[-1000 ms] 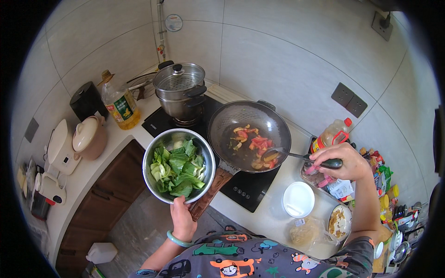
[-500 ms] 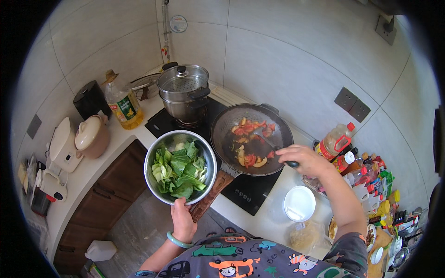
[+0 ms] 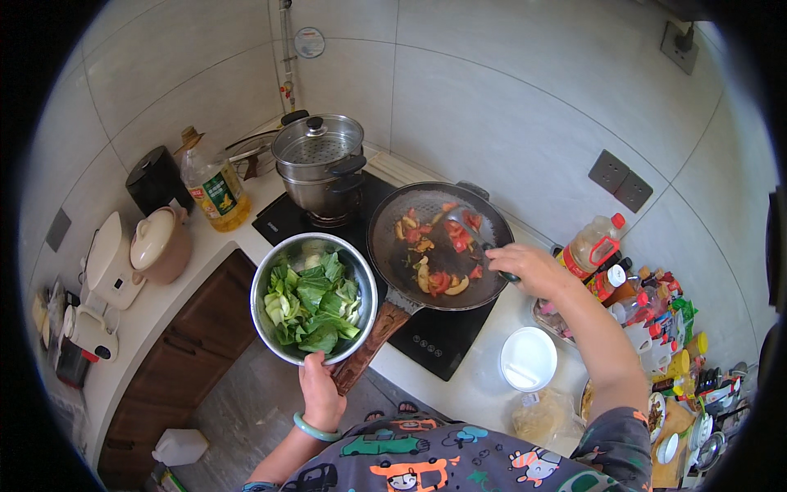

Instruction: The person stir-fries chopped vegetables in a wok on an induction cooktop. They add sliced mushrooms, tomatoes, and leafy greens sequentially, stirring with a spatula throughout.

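Right hand [image 3: 526, 268], gripping the spatula [image 3: 456, 216], has pushed forward, stirring tomato [image 3: 458, 239] in the wok [image 3: 422, 202] beyond; left hand [image 3: 321, 397] still holds its bowl [image 3: 368, 287] of greens [image 3: 314, 297]

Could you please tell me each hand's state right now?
Left hand: closed, holding the metal bowl of leafy greens.
Right hand: closed, holding the dark-handled spatula.
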The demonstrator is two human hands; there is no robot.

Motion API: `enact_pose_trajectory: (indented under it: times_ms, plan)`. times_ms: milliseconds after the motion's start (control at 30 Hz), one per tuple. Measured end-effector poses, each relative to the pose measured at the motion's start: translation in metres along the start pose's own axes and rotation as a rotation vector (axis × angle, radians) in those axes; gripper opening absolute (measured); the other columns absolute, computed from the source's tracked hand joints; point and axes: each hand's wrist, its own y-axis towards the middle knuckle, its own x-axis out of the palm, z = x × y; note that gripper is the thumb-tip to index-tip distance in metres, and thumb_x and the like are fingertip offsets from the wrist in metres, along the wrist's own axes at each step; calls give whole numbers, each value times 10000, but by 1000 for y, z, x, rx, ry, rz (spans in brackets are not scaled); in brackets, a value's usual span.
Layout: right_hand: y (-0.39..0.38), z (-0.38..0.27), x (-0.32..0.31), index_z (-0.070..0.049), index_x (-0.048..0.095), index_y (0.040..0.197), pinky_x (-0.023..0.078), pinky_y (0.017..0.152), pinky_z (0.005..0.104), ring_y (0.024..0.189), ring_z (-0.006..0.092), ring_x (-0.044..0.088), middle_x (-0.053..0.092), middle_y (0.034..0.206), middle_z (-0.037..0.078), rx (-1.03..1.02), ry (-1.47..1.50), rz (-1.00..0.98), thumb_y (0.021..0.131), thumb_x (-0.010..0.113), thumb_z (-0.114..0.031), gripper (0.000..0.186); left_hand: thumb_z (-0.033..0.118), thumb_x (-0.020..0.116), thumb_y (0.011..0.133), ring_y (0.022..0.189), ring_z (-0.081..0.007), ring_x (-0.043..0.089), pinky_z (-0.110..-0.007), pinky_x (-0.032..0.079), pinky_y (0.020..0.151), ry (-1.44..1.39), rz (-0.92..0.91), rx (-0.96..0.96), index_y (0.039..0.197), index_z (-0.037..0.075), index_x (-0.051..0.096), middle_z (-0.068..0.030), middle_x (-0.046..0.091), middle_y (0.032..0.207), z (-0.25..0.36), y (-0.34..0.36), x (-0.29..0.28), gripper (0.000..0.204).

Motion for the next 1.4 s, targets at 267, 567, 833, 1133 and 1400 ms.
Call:
enact_pose_trajectory:
  times_ms: [267, 567, 833, 1133, 1400]
  plan:
    - [-24, -79, -66, -42, 689, 950, 558, 766, 365, 884, 312, 684, 699, 1047, 143, 171, 283, 207, 782, 733, -59, 175, 190, 509, 887, 814, -172, 576, -326, 456, 758, 46, 26, -18, 985, 32, 549, -53, 586, 910, -2, 2, -5, 190]
    - [-21, -77, -50, -62, 697, 968, 547, 821, 361, 951, 313, 681, 698, 1056, 152, 158, 416, 169, 798, 731, -67, 173, 192, 510, 892, 819, -172, 580, -329, 464, 761, -2, -30, -16, 986, 46, 545, -54, 573, 905, -5, 5, -3, 178]
    - [38, -19, 19, -28, 680, 965, 532, 825, 352, 945, 304, 680, 691, 1048, 161, 417, 306, 705, 803, 724, -105, 185, 177, 505, 898, 812, -185, 595, -343, 478, 766, -25, -46, -8, 993, 36, 550, -59, 585, 901, -6, 7, -7, 176]
    - [42, -42, 7, -72, 697, 999, 522, 902, 357, 1060, 290, 655, 671, 1165, 133, 66, 500, 275, 797, 730, -57, 205, 181, 516, 887, 819, -179, 599, -341, 482, 761, -26, -47, -28, 1007, 28, 555, -57, 594, 915, -7, 9, -7, 198]
    - [-51, -75, -116, -102, 718, 1013, 528, 856, 353, 1037, 269, 656, 674, 1179, 88, 153, 481, -75, 743, 733, 14, 294, 183, 521, 883, 841, -181, 593, -337, 476, 773, -24, -28, -42, 1017, 27, 551, -61, 590, 941, -8, 11, -10, 207]
